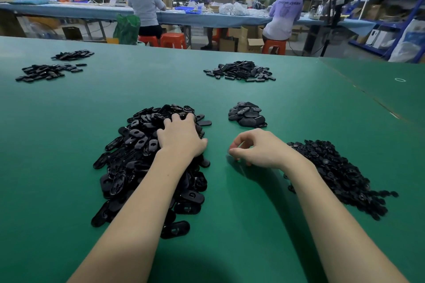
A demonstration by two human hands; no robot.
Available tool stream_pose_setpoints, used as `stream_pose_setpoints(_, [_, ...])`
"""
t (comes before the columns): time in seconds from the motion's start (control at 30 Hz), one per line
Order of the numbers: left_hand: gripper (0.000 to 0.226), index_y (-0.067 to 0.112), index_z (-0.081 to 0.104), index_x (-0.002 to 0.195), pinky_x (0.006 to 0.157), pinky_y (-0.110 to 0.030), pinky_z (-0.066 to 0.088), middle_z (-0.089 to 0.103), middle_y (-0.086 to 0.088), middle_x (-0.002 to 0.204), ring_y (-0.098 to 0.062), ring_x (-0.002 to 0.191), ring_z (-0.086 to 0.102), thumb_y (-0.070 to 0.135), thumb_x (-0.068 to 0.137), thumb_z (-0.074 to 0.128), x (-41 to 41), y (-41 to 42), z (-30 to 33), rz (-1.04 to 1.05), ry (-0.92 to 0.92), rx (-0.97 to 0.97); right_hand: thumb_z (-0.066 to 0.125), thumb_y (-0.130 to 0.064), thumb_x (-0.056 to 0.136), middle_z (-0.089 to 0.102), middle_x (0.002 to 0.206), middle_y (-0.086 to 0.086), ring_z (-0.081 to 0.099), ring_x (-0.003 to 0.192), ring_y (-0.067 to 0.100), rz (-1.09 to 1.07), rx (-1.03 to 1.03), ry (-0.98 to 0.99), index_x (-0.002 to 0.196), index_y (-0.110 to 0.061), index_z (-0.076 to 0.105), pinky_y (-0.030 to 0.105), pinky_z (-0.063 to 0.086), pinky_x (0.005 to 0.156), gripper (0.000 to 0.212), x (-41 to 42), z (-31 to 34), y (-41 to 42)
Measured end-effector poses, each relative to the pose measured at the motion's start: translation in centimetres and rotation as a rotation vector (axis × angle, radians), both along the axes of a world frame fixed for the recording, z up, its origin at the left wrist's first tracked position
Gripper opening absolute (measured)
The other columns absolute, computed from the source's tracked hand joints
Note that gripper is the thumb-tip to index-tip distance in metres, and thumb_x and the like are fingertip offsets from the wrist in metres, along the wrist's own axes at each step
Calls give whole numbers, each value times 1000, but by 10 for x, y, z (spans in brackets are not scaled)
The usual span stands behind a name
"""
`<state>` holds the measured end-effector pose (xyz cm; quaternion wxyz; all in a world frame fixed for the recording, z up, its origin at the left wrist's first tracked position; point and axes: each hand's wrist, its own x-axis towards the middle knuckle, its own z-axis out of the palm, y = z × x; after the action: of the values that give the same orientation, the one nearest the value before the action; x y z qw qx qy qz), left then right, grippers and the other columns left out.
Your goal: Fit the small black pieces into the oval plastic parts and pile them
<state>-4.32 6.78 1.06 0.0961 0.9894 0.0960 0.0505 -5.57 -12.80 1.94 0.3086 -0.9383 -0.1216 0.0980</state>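
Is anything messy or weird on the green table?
Nothing looks broken or spilled. The black parts sit in loose heaps, and a few ovals have strayed off the edge of the big pile under the left hand. One odd bit: a small pale ring lies alone at the far right of the table.

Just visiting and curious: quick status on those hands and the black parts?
Left hand flat on big oval-part pile. Right hand curled over bare green table, holding nothing visible. Small-piece pile beside it. Nothing blocking.
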Motion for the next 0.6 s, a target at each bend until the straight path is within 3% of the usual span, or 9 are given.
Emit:
stream_pose_setpoints(0.27, [39, 27, 61, 111, 82, -35, 43, 58, -1, 118, -25, 115, 54, 50, 80, 69, 2, 3, 3, -30, -107, -200, 68, -33, 93, 77, 83, -8, 62, 54, 3, -1, 14, 15, 93, -26, 73, 7, 39, 52, 8, 0, 1, -1])
stream_pose_setpoints(0.4, [26, 30, 65, 101, 86, -33, 51, 64, 4, 107, -19, 104, 60, 45, 80, 72, 3, 10, 6, -56, -103, -325, 68, -34, 93, 78, 87, -7, 64, 56, 4, 6, 7, 24, 92, -27, 73, 17, 45, 63, 8, 0, 1, -1])
stream_pose_setpoints(0.5, [8, 33, 68, 92, 91, -36, 54, 69, 3, 103, -20, 98, 64, 27, 86, 66, 3, 15, 11, -86, -80, -350, 68, -34, 93, 78, 88, -7, 63, 56, 3, 10, 8, 29, 92, -27, 72, 19, 47, 66, 8, 0, 1, -2])
stream_pose_setpoints(0.6, [25, 33, 68, 83, 90, -36, 56, 71, 0, 100, -22, 94, 66, 11, 86, 56, 2, 18, 15, -59, -105, -359, 68, -34, 93, 78, 90, -6, 64, 59, 4, 7, 7, 31, 93, -27, 72, 21, 51, 73, 8, 0, 0, -2])
